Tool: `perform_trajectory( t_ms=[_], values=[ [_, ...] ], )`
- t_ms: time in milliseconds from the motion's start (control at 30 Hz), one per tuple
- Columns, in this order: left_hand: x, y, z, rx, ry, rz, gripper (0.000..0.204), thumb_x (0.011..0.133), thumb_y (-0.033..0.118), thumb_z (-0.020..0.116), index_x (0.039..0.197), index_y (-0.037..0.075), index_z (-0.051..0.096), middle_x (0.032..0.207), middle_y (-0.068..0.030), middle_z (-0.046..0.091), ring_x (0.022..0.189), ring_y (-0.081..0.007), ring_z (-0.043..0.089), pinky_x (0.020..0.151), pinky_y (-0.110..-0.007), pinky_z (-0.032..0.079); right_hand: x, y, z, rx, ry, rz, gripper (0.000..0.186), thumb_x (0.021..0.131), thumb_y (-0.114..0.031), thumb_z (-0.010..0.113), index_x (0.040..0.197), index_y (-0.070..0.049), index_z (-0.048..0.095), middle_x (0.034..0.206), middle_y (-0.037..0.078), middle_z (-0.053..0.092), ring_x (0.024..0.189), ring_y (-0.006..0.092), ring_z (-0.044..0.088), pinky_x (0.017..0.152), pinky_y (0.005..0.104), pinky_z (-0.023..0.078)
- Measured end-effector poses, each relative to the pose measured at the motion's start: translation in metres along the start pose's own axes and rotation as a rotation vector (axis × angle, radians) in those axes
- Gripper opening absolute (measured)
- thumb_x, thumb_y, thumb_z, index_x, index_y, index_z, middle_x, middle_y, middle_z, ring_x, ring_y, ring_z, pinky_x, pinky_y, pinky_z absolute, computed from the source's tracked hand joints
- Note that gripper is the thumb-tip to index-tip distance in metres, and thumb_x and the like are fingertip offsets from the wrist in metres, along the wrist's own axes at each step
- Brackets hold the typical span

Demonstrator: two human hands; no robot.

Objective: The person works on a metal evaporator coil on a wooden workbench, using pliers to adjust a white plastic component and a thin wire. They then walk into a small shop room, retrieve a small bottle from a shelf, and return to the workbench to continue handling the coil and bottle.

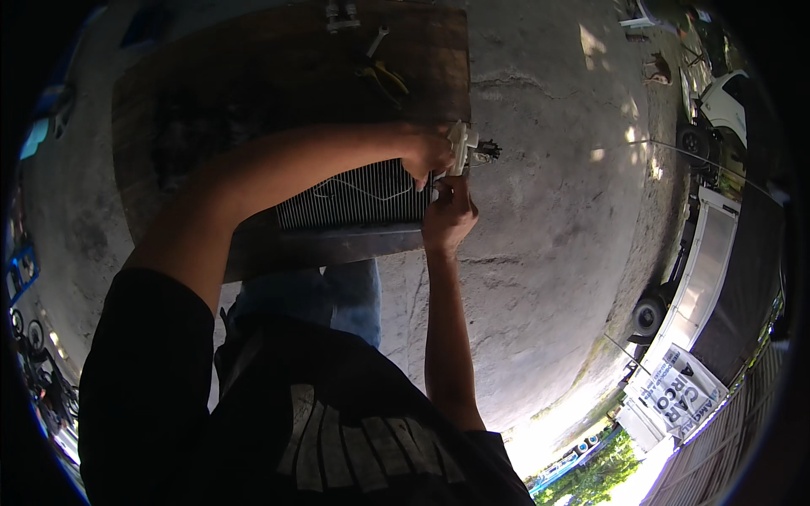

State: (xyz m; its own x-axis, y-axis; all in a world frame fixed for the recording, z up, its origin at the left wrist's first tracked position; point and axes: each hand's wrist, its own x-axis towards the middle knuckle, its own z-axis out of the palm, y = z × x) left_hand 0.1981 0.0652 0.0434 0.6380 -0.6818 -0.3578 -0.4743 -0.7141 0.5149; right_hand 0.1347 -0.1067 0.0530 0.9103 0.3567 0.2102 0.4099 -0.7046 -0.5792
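My left hand [429, 152] reaches across to the table's right edge, its fingers closed on a white plastic fitting [458, 145]. A dark part with several prongs [487, 151] sticks out to the right of this fitting. Just below, my right hand [451, 218] is closed in a pinch at the fitting's lower end. What lies between its fingertips is too small to tell. Under my left forearm lies a finned metal radiator-like coil [359, 201], partly hidden by the arm. A thin pale wire [380, 196] runs loosely across its fins.
The dark wooden table [253, 51] carries yellow-handled pliers [388, 80], a wrench [377, 42] and metal fittings [342, 15] toward the far side. Cracked concrete floor [548, 211] surrounds it. Farther right are a parked vehicle [704, 253], a printed banner [679, 392] and an animal [658, 67].
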Motion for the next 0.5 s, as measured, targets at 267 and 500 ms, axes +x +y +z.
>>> perform_trajectory(
  t_ms=[267, 500],
  values=[
    [-0.005, -0.006, 0.002, -0.111, 0.056, -0.013, 0.043, 0.08, 0.039, 0.085, 0.11, 0.011, 0.074, 0.106, -0.0066, 0.076, 0.121, -0.0257, 0.06, 0.113, -0.044, 0.033, -0.015, 0.006, -0.011, 0.033, 0.006, -0.002, 0.01, 0.092, 0.001, 0.067, 0.094, -0.009, 0.066, 0.082, 0.012, 0.074, 0.071, 0.0331, 0.073, 0.062, 0.0408, 0.054],
    [0.009, -0.01, 0.01, -0.107, 0.004, -0.033, 0.042, 0.076, 0.036, 0.089, 0.106, 0.01, 0.076, 0.105, -0.0065, 0.076, 0.119, -0.0261, 0.061, 0.108, -0.042, 0.039, -0.018, -0.008, -0.008, 0.164, -0.028, 0.143, 0.004, 0.1, -0.002, 0.062, 0.1, -0.006, 0.062, 0.086, 0.012, 0.076, 0.066, 0.0249, 0.075, 0.056, 0.0349, 0.055]
  ],
)
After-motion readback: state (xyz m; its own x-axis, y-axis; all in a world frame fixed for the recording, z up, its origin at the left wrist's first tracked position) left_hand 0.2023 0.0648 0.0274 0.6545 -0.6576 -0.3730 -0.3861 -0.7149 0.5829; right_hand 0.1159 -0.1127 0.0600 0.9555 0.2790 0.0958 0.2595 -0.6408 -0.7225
